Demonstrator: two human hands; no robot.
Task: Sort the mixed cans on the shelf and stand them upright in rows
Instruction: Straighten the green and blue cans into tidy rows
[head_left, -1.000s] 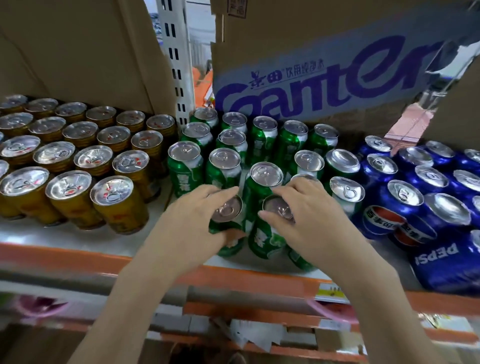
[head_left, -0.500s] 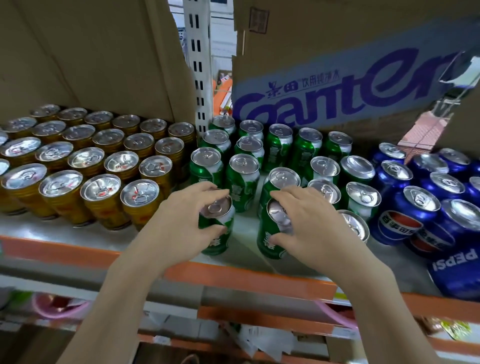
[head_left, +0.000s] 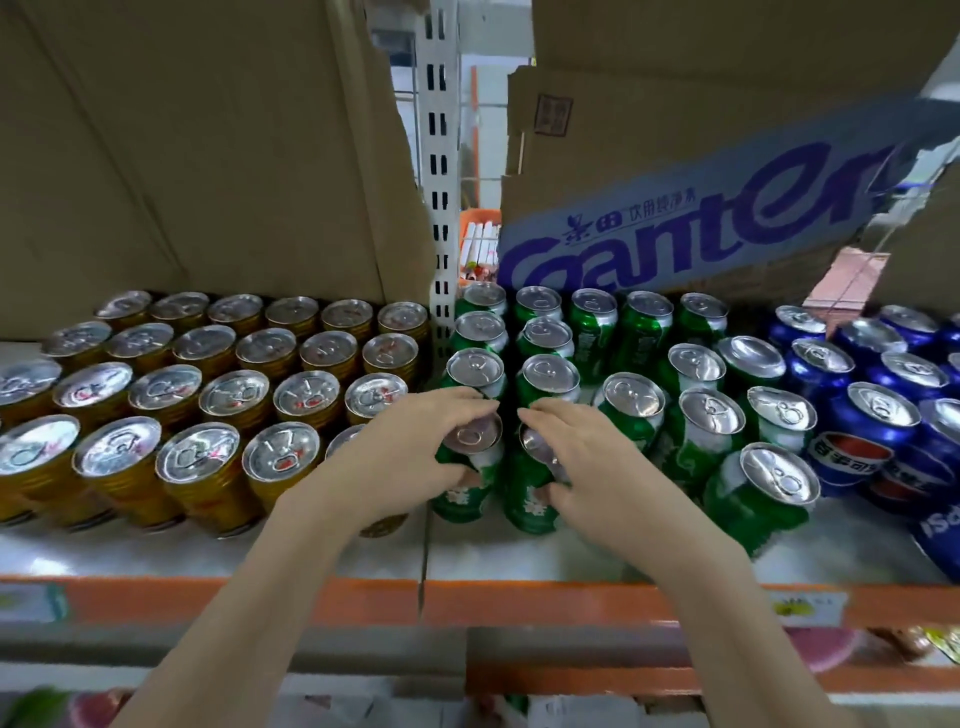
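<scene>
The left hand (head_left: 415, 457) is curled round a green can (head_left: 462, 478), with the fingers on its rim and the thumb on its side. The right hand (head_left: 582, 457) is curled round a second green can (head_left: 527, 499) just beside the first. Both cans are held upright near the front of the shelf (head_left: 467, 556), at the front of two green rows. More green cans (head_left: 639, 332) are seen behind and to the right, some of them tilted. Gold cans (head_left: 234, 395) are stood in neat rows on the left. Blue cans (head_left: 878, 415) are found on the right. Cardboard boxes (head_left: 208, 156) are seen behind them all.
</scene>
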